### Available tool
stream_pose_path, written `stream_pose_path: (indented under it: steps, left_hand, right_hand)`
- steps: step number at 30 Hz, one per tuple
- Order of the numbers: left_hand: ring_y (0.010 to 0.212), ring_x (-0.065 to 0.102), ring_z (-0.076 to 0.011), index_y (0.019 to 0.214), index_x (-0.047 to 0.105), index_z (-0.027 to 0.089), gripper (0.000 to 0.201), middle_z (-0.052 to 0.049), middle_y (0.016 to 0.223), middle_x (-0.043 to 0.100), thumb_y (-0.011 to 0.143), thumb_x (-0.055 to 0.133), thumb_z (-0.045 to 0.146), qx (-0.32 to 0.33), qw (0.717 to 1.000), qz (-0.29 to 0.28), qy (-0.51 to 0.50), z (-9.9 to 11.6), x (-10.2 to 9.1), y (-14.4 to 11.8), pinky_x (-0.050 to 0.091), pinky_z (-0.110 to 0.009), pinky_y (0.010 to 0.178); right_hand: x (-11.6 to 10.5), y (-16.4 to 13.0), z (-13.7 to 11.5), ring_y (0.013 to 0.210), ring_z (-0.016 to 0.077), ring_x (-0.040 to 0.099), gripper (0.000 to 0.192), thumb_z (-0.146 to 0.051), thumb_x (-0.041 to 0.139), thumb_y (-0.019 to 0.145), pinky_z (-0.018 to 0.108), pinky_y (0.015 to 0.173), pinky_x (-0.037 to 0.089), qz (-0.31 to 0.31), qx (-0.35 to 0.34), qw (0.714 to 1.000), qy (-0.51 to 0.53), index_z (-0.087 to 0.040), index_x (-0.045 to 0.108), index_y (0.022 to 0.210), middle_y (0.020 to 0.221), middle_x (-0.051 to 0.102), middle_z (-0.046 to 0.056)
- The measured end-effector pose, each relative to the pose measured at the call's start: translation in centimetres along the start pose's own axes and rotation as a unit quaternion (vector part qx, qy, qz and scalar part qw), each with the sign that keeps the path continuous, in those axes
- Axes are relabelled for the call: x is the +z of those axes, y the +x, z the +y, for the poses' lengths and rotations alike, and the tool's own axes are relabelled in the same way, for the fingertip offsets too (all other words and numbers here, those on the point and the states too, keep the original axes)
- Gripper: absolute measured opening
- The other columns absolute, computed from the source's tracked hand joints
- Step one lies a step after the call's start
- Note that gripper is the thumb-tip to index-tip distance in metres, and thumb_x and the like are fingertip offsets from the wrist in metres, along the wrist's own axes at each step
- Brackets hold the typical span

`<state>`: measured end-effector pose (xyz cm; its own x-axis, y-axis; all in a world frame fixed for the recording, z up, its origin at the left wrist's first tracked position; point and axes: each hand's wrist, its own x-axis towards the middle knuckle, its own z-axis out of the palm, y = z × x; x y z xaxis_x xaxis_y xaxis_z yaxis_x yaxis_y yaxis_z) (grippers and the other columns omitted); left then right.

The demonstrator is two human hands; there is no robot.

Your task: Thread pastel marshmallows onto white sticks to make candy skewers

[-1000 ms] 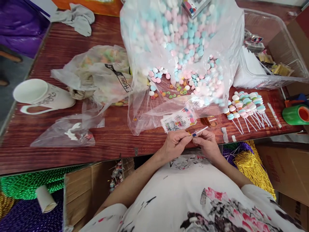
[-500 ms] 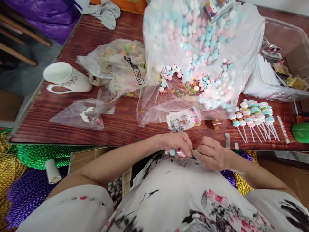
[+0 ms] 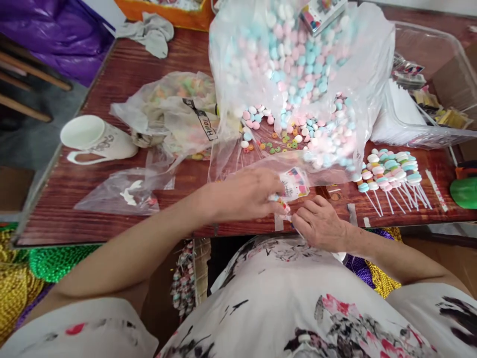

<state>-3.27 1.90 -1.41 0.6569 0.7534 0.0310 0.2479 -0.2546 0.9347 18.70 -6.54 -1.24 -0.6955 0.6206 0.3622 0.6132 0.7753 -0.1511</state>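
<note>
White fabric with pink and black blossoms, the person's shirt [image 3: 276, 288], sits closest to my camera. Just past it I count two bare hands and, between them, one candy skewer [image 3: 284, 205] above the near edge of the wooden table [image 3: 52, 209]. The right hand [image 3: 324, 226] is curled closed, thumb and forefinger pinching the skewer's near end. The left hand [image 3: 246, 194] reaches across with its fingers half bent; it is blurred, and I can't tell whether it grips the skewer's far end. What I can see of the skewer is small and smeared, tilted, in pink, white and touches of red.

Partly covered by the left hand is one stack of printed cards [image 3: 296, 184]. Off to the right lies one bunch of pastel skewers [image 3: 391, 169], pink, blue and white discs on white sticks, overlapping too much for me to number. Three plastic bags are on the table: a small flat bag [image 3: 112, 191], a knotted bag [image 3: 164, 109] with lettering, and one large bag [image 3: 238, 64] of pastel candies. One white mug [image 3: 119, 144] stands left of the knotted bag. Farther back I have one clear tray [image 3: 443, 134] and one grey cloth [image 3: 152, 35].
</note>
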Motion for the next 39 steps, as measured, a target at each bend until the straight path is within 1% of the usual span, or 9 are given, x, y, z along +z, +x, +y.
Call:
stream_pose_path:
  steps: [5,10,13,19,22,27,34,36,39]
  left_hand:
    - [0.070,0.055,-0.0160,0.080,0.064,0.019,0.015,-0.001,0.071,0.061,0.082,0.063,0.034,0.054,0.997,-0.016,0.051,0.4,2.6,0.7,0.048,-0.028,0.065]
    - [0.076,0.060,-0.0159,0.092,0.066,0.018,0.019,-0.005,0.086,0.067,0.087,0.060,0.035,0.067,0.996,0.047,-0.022,1.8,1.8,0.7,0.051,-0.031,0.073]
    - [0.094,0.064,-0.0186,0.108,0.067,0.020,0.025,-0.008,0.108,0.068,0.089,0.061,0.036,0.039,0.984,0.136,-0.108,2.5,0.6,0.1,0.052,-0.033,0.083]
    - [0.116,0.059,-0.0218,0.138,0.050,0.026,0.053,-0.011,0.134,0.057,0.091,0.057,0.047,-0.111,0.951,0.135,-0.256,0.2,3.1,-2.0,0.053,-0.032,0.088]
    - [0.092,0.067,-0.0179,0.138,0.050,0.024,0.052,-0.012,0.122,0.062,0.093,0.051,0.051,-0.152,0.943,0.099,-0.280,-1.7,5.4,-3.4,0.055,-0.029,0.071]
    - [0.104,0.060,-0.0239,0.116,0.064,0.016,0.038,-0.013,0.116,0.063,0.087,0.064,0.041,-0.015,0.991,0.118,0.062,-2.6,6.5,-4.5,0.050,-0.040,0.090]
    - [0.107,0.055,-0.0300,0.116,0.059,0.015,0.034,-0.014,0.115,0.062,0.088,0.059,0.034,-0.033,0.915,0.050,0.399,-0.4,5.8,-4.7,0.047,-0.044,0.090]
    - [0.100,0.056,-0.0290,0.103,0.062,0.016,0.024,-0.013,0.106,0.064,0.088,0.059,0.034,-0.073,0.895,0.036,0.438,0.0,5.8,-5.0,0.047,-0.041,0.084]
    - [0.090,0.057,-0.0263,0.086,0.063,0.017,0.012,-0.011,0.094,0.063,0.089,0.054,0.025,-0.100,0.880,0.002,0.463,0.1,6.0,-5.4,0.046,-0.038,0.076]
  right_hand:
    - [-1.0,2.3,1.5,0.065,0.0153,0.045,0.020,-0.013,0.040,0.090,0.031,0.061,0.035,0.120,0.171,0.962,0.175,-0.021,0.051,0.076,0.066,0.053,0.001]
    - [-2.3,3.7,-1.3,0.056,0.0095,0.042,0.021,-0.025,0.047,0.091,0.024,0.054,0.036,0.086,0.237,0.811,0.528,-0.020,0.047,0.071,0.062,0.047,-0.004]
    - [-0.7,3.5,-1.9,0.053,0.0085,0.039,0.019,-0.028,0.052,0.087,0.022,0.051,0.034,0.065,0.283,0.745,0.601,-0.020,0.048,0.070,0.059,0.044,-0.005]
    - [2.0,3.4,-0.2,0.061,0.0108,0.043,0.020,-0.028,0.054,0.087,0.025,0.060,0.037,0.193,0.302,0.813,0.459,-0.020,0.051,0.069,0.063,0.048,-0.003]
    - [3.5,3.1,0.1,0.060,0.0105,0.043,0.021,-0.030,0.055,0.086,0.025,0.059,0.038,0.217,0.337,0.772,0.493,-0.020,0.052,0.069,0.063,0.048,-0.004]
    - [6.2,0.9,0.3,0.056,0.0091,0.042,0.021,-0.033,0.061,0.083,0.024,0.057,0.036,0.261,0.422,0.688,0.530,-0.019,0.054,0.069,0.060,0.049,-0.005]
    - [5.2,-1.1,0.2,0.059,0.0112,0.048,0.019,-0.034,0.060,0.088,0.026,0.060,0.041,0.339,0.423,0.696,0.471,-0.020,0.056,0.074,0.062,0.052,-0.004]
    - [4.8,-2.1,-0.1,0.060,0.0120,0.049,0.018,-0.031,0.057,0.090,0.027,0.060,0.041,0.318,0.424,0.726,0.439,-0.021,0.056,0.076,0.064,0.053,-0.003]
    - [4.5,-3.9,-0.2,0.065,0.0143,0.050,0.015,-0.023,0.054,0.091,0.030,0.064,0.041,0.206,0.391,0.839,0.318,-0.021,0.060,0.078,0.069,0.058,0.000]
